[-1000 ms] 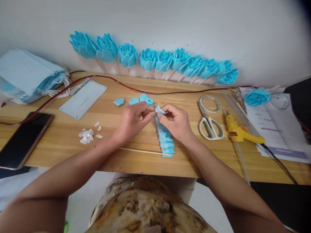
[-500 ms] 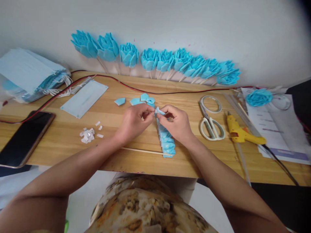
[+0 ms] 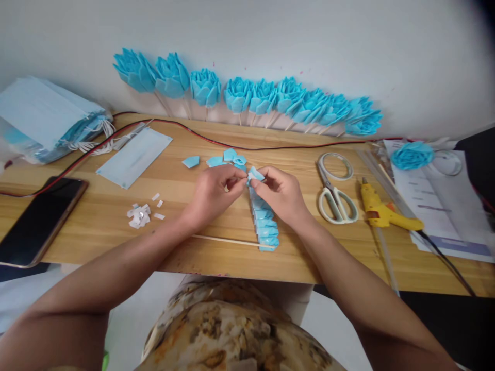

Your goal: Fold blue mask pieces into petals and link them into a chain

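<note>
A small blue-and-white petal (image 3: 256, 175) is pinched between the fingertips of my left hand (image 3: 219, 191) and my right hand (image 3: 280, 191). Both hands are closed and meet above the middle of the table. Beneath them runs an overlapping strip of blue petals (image 3: 266, 226), its upper end partly covered by my right hand. The tip of a thin wooden stick (image 3: 228, 240) lies on the strip's near end. Just beyond my left hand are several loose blue petals (image 3: 229, 154), some partly hidden. One separate petal (image 3: 191, 162) sits farther left.
Blue flowers on sticks (image 3: 204, 87) lean along the wall. On the right are scissors (image 3: 336, 201), a tape roll (image 3: 344, 166), a yellow glue gun (image 3: 381, 208) and papers (image 3: 444, 201). Leftward lie a phone (image 3: 40, 219), white scraps (image 3: 139, 216), a flat mask (image 3: 135, 157) and stacked masks (image 3: 46, 116).
The petal between my fingertips has turned and now shows more of its surface, fanned toward the right hand. My hands have barely moved, and everything else stays put.
</note>
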`<state>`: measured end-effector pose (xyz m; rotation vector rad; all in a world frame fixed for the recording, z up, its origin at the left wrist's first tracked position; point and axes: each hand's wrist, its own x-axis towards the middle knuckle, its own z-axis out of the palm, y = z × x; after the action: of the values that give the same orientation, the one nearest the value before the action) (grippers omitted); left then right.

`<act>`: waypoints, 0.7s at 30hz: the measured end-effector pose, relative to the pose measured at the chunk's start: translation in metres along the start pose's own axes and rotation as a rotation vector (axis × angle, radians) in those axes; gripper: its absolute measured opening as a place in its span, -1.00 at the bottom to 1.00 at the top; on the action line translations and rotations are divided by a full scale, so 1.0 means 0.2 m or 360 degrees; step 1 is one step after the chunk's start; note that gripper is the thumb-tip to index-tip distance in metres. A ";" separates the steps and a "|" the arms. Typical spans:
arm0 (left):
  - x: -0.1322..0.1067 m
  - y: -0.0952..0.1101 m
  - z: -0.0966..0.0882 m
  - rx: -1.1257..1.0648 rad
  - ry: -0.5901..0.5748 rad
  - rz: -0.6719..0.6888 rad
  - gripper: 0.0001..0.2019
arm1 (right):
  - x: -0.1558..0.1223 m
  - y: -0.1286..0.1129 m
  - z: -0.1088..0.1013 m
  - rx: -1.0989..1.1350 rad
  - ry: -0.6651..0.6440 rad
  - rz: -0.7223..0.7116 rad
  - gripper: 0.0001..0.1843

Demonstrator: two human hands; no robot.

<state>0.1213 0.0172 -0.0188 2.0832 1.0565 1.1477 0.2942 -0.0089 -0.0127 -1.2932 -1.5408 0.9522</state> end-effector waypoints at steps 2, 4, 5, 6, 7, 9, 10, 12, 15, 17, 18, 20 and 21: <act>0.00 0.01 -0.01 0.0076 0.0004 0.0059 -0.87 | 0.00 0.00 0.00 0.0060 -0.0038 0.0033 -0.88; 0.00 0.02 -0.01 0.0130 -0.0012 0.0118 -0.86 | 0.00 0.00 -0.01 0.0082 -0.0030 0.0044 -0.86; 0.01 0.02 -0.02 0.0121 -0.0024 0.0124 -0.86 | 0.00 0.00 -0.01 0.0086 -0.0014 0.0041 -0.86; 0.01 0.02 -0.02 0.0078 -0.0022 0.0096 -0.86 | 0.00 0.00 -0.01 0.0091 0.0002 0.0042 -0.85; 0.01 0.01 -0.02 0.0003 -0.0011 0.0033 -0.86 | 0.01 0.00 -0.02 0.0098 0.0012 0.0053 -0.84; 0.02 0.00 -0.03 -0.0208 0.0030 -0.0159 -0.84 | 0.01 0.00 -0.02 0.0118 0.0011 0.0100 -0.83; 0.03 0.00 -0.04 -0.0312 0.0028 -0.0255 -0.82 | 0.01 0.00 -0.03 0.0131 0.0002 0.0124 -0.83; 0.04 -0.01 -0.04 -0.0462 -0.0065 -0.0384 -0.77 | 0.01 -0.01 -0.03 0.0157 -0.0028 0.0144 -0.83; 0.06 -0.01 -0.05 -0.0565 -0.0299 -0.0484 -0.72 | 0.01 -0.01 -0.03 0.0185 -0.0064 0.0111 -0.83; 0.06 -0.01 -0.05 -0.0589 -0.0367 -0.0526 -0.74 | 0.01 -0.01 -0.03 0.0186 -0.0076 0.0089 -0.84; 0.06 -0.01 -0.05 -0.0598 -0.0378 -0.0537 -0.76 | 0.01 -0.01 -0.03 0.0186 -0.0082 0.0086 -0.84; 0.06 -0.02 -0.04 -0.0621 -0.0394 -0.0550 -0.78 | 0.01 -0.01 -0.04 0.0197 -0.0085 0.0100 -0.84; 0.06 -0.02 -0.04 -0.0645 -0.0412 -0.0558 -0.78 | 0.01 0.00 -0.04 0.0209 -0.0079 0.0120 -0.83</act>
<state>0.1171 0.0300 -0.0128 1.6009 0.9266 0.8116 0.3014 -0.0067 -0.0100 -1.2497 -1.4499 1.1221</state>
